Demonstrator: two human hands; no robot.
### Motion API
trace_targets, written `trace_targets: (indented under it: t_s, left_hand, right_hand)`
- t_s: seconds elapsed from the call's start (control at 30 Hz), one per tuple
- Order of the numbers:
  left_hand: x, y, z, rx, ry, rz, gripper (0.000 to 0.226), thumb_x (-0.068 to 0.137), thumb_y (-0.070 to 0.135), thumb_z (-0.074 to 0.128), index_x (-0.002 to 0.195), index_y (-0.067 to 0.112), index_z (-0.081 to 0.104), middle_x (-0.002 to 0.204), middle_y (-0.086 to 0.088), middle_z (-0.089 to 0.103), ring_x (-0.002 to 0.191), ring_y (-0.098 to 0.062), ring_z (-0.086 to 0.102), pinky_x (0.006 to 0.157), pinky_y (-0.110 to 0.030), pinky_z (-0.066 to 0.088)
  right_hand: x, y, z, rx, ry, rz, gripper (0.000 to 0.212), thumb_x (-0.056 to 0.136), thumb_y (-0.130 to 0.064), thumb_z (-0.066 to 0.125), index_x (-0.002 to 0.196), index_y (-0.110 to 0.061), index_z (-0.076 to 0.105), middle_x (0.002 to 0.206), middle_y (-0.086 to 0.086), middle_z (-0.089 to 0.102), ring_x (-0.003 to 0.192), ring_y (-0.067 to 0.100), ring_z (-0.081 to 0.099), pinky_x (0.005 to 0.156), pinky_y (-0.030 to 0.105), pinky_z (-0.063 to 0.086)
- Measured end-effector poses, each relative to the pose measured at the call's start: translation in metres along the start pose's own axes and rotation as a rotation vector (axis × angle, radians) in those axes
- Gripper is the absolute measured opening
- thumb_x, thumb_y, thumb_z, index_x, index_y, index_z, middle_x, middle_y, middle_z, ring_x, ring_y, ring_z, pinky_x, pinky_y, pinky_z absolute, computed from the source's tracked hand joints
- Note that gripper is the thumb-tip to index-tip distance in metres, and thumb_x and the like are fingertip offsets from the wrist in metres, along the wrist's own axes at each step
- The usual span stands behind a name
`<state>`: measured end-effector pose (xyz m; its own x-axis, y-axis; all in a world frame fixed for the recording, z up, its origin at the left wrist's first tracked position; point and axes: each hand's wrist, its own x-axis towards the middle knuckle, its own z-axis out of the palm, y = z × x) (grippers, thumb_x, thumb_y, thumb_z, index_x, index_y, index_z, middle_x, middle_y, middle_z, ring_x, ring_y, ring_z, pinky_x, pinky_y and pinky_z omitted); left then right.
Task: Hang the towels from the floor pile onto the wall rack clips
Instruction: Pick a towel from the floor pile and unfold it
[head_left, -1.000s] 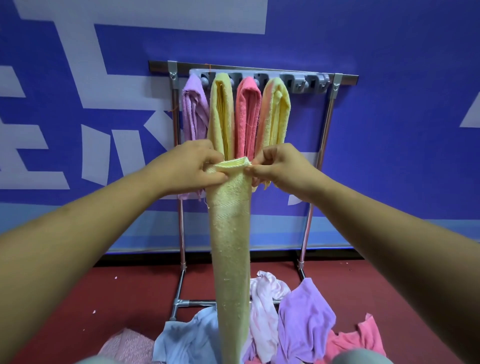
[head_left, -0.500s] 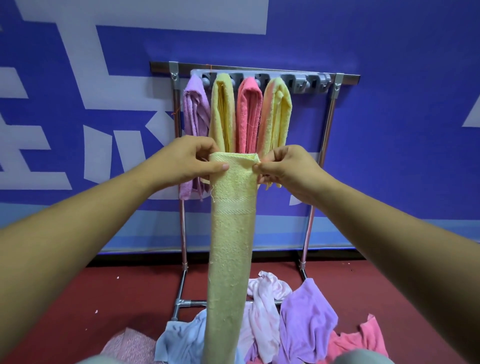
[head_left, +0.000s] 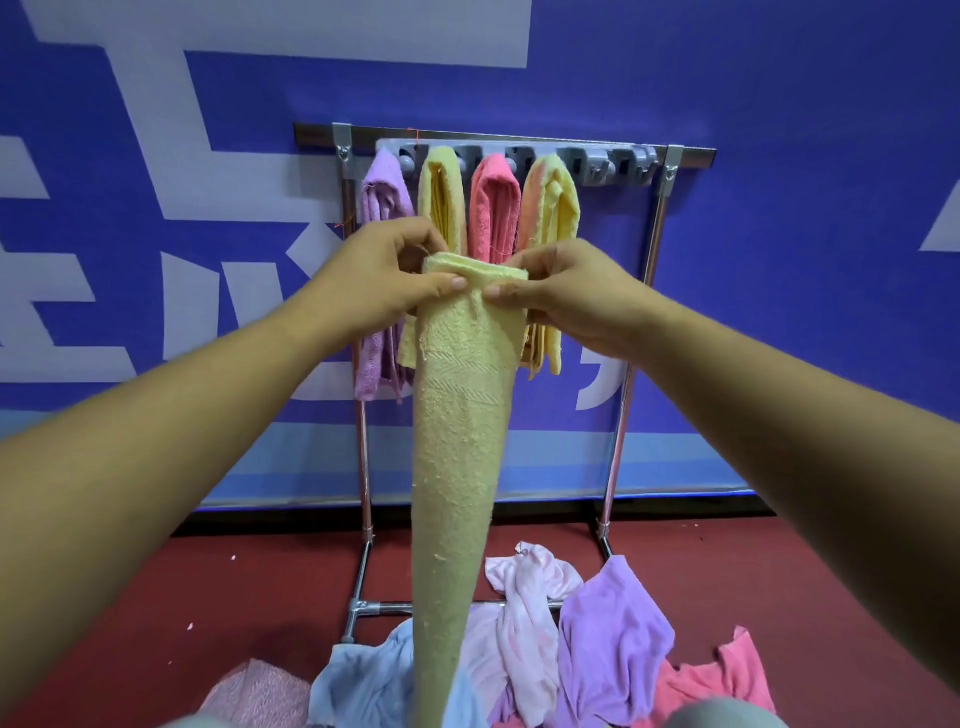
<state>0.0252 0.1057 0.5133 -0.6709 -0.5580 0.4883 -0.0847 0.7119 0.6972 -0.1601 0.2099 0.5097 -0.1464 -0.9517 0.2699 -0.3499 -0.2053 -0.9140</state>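
Towel (head_left: 462, 441) in hands (head_left: 379, 280) partly screens hung towels (head_left: 496, 208); pile (head_left: 613, 639) below.

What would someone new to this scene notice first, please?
Centre frame, the left hand and right hand pinch the folded top of a long yellow towel that hangs down. Behind it, four towels hang on the rack against the blue wall; a colourful towel pile lies on the red floor.

Four hung towels (head_left: 496, 202), one held towel (head_left: 462, 441), two hands (head_left: 384, 280).
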Motion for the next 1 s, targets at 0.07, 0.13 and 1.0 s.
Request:
trace_targets:
  t_s: [0.07,0.13,1.0]
  left_hand:
    - [0.003,0.008,-0.004,-0.098,-0.026,-0.002,0.012,0.085,0.019,0.075,0.083,0.021,0.063,0.076,0.006,0.067,0.073,-0.003,0.063,0.064,-0.021,0.051]
    - [0.003,0.014,-0.012,-0.395,-0.102,-0.049,0.011,0.086,0.014,0.071,0.083,0.019,0.062,0.08,0.002,0.065,0.077,-0.009,0.063,0.067,-0.022,0.052]
    - [-0.034,-0.068,0.052,-0.388,-0.237,-0.31,0.031,0.087,0.006,0.069,0.117,0.012,0.064,0.113,-0.007,0.073,0.1,-0.017,0.07,0.088,-0.033,0.058]
  right_hand:
    - [0.002,-0.01,-0.006,-0.007,-0.002,-0.038,0.004,0.09,-0.006,0.07,0.093,-0.004,0.07,0.09,0.009,0.07,0.087,0.017,0.068,0.088,0.036,0.057]
    - [0.001,-0.018,-0.014,0.182,-0.115,-0.01,0.012,0.092,-0.008,0.064,0.102,-0.001,0.069,0.097,0.01,0.07,0.092,0.019,0.067,0.088,0.034,0.055]
    - [0.012,-0.006,-0.009,-0.2,0.14,-0.011,0.01,0.083,-0.014,0.076,0.078,-0.011,0.068,0.077,0.01,0.061,0.074,0.023,0.054,0.071,0.036,0.042]
